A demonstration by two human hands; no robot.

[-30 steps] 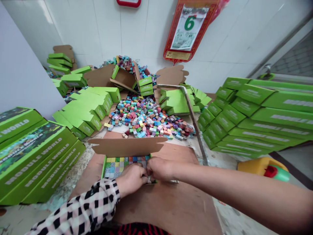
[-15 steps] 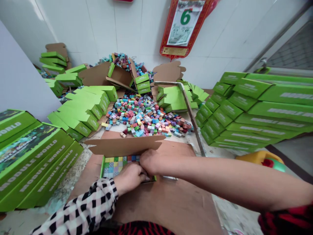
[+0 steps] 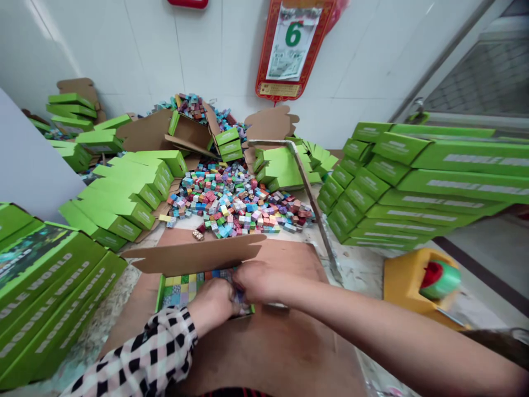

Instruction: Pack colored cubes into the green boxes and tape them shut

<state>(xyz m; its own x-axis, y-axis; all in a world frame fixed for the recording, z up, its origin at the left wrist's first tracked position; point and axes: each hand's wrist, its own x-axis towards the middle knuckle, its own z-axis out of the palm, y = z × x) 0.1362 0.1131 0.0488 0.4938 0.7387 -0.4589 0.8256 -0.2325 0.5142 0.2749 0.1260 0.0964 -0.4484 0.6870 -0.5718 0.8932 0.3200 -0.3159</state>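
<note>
An open green box lies on a brown board in front of me, its brown lid flap standing up behind it. Rows of small coloured cubes fill the box. My left hand, in a checked sleeve, rests with curled fingers on the cubes at the box's right end. My right hand meets it there, fingers bent down onto the same cubes. What the fingertips pinch is hidden.
A heap of loose coloured cubes lies beyond the box. Stacks of closed green boxes stand left and right, folded empty ones behind. A metal bar runs beside the board. A yellow tape dispenser sits at right.
The view has swung right and down a little. Both hands stay together at the box's right end, the right hand shifting slightly left over the cubes.
</note>
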